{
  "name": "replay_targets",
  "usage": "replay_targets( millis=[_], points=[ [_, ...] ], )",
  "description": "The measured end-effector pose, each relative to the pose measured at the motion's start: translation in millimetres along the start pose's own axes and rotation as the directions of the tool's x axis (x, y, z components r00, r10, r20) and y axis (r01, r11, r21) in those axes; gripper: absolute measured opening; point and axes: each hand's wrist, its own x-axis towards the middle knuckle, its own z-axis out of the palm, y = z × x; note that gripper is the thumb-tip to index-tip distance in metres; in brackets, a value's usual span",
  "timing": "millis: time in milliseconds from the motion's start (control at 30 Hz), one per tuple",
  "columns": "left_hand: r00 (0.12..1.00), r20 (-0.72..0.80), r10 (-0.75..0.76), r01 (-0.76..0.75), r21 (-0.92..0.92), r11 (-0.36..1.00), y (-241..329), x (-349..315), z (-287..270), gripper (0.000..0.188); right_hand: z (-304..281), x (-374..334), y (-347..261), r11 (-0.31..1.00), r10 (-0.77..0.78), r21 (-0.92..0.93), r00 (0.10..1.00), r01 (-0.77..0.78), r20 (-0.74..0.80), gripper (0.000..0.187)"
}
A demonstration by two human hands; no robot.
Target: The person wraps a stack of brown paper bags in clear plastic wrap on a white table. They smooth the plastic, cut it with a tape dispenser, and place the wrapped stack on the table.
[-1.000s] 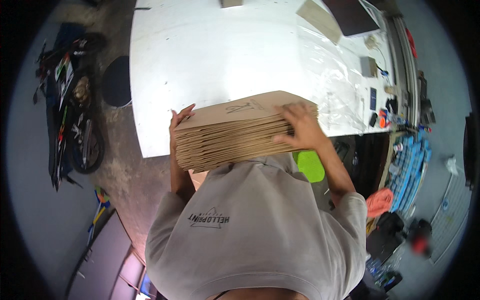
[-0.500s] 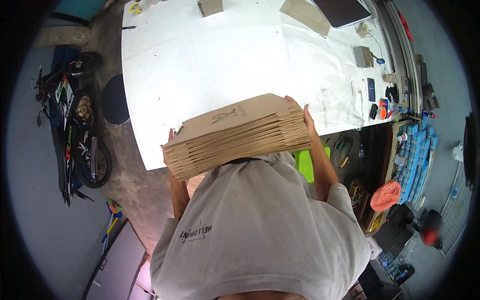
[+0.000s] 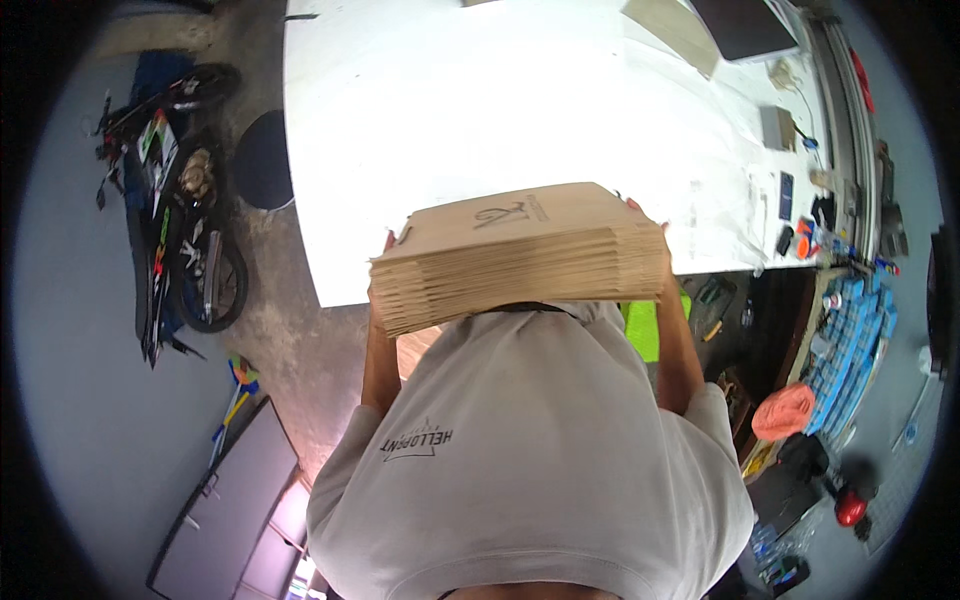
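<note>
A thick stack of flat brown paper bags (image 3: 500,262) is held up in front of my chest, at the near edge of the white table (image 3: 450,110). Its top face carries a dark printed mark, and the layered folded edges face me. At the stack's left end, my left hand (image 3: 377,318) grips it, with fingertips showing at the far corner. My right hand (image 3: 668,262) clasps the opposite end, fingers over the far corner and thumb along the side. Most of both palms is hidden by the stack.
On the table's right side lie a laptop (image 3: 745,25), brown sheets (image 3: 672,32), a small grey box (image 3: 778,128) and a phone (image 3: 786,195). A round dark stool (image 3: 264,160) and a motorcycle (image 3: 165,220) stand to the left. Bright green material (image 3: 643,330) shows below the table edge.
The stack has become more level, and its layered edges look more compact. The stack and table both sit further right in view. Both hands keep their hold.
</note>
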Motion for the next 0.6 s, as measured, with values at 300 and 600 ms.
replay_targets(
  millis=[300,600],
  points=[
    [0.995,-0.091,-0.034,0.049,0.166,0.985,7,-15,7,0.068,9,-18,4,0.991,0.020,0.131,0.998,-0.011,-0.067,0.088],
    [0.969,-0.245,-0.034,0.203,0.707,0.677,80,56,9,0.043,29,28,-40,0.846,-0.009,-0.513,0.956,-0.148,-0.292,0.051]
  ],
)
